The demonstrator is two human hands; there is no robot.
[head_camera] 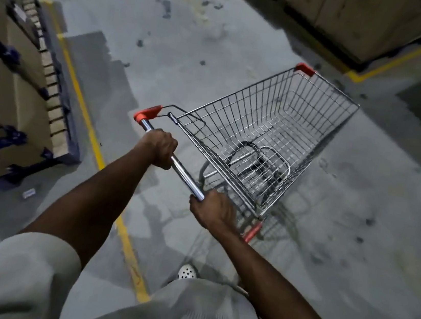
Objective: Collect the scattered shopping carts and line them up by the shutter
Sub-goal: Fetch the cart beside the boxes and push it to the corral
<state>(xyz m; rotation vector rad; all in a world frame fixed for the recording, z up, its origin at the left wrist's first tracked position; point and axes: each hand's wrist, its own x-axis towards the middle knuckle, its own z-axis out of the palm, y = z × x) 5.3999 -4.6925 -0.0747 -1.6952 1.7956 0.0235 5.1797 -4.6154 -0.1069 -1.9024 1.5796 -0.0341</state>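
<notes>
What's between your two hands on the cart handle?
Only bare chrome handle shows there in the head view; the left hand and right hand both grip it.

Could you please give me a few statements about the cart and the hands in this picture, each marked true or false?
1. The left hand and right hand both grip the handle bar. True.
2. The shopping cart is loaded with boxes. False: its basket is empty.
3. A yellow line runs along the floor left of the cart. True.
4. The end cap at the handle's left end is blue. False: it is red.
</notes>
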